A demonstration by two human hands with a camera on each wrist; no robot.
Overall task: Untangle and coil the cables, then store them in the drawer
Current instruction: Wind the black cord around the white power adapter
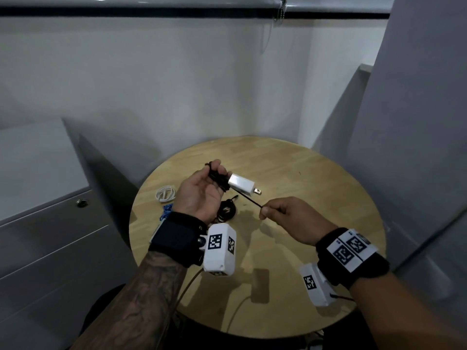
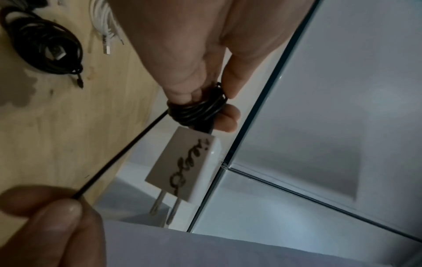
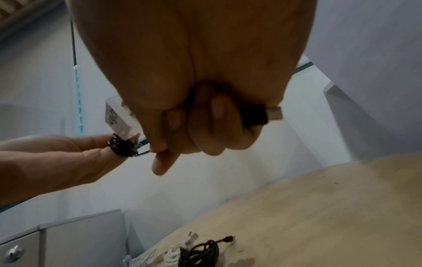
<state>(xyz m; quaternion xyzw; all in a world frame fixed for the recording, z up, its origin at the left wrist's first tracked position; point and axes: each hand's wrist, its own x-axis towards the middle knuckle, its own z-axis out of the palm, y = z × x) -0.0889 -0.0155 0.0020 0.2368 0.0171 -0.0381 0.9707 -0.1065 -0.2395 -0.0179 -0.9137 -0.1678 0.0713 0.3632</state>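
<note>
Item: black cable [image 1: 249, 199], partly wound, held above the bench [image 1: 316, 178] between my two hands. Bundle: several tight black turns [image 2: 196, 110] wrapped round two fingers [image 2: 228, 118] of my left hand [image 1: 199, 193], just behind the white charger [image 1: 241, 184], whose prongs point away toward the right. Free tail: one taut strand running from the bundle down to my right hand [image 1: 285, 213]. Tail end: a USB plug [image 3: 262, 115] poking out past my curled right fingers [image 3: 217, 122], in the right wrist view. Grip, left: fingers curled round the bundle, thumb on top, palm up and wrist raised above the bench. Grip, right: thumb and forefinger pinching the strand, the other fingers closed over the plug, knuckles up, forearm coming in low from the right. Step in hand, as I judge it: winding the last of the tail onto the bundle. Method note: I should keep light tension on the strand, lay each turn beside the one before and not across it, and feed the slack through the pinch so the bundle does not slide off my fingers; the charger's weight could tip it loose. Other stock on the bench: a coiled black cable [image 1: 227, 210], a white coil [image 1: 165, 194] and a blue cable [image 1: 165, 212], all near my left wrist. Storage: grey drawer unit [image 1: 50, 223] at left, shut.
</note>
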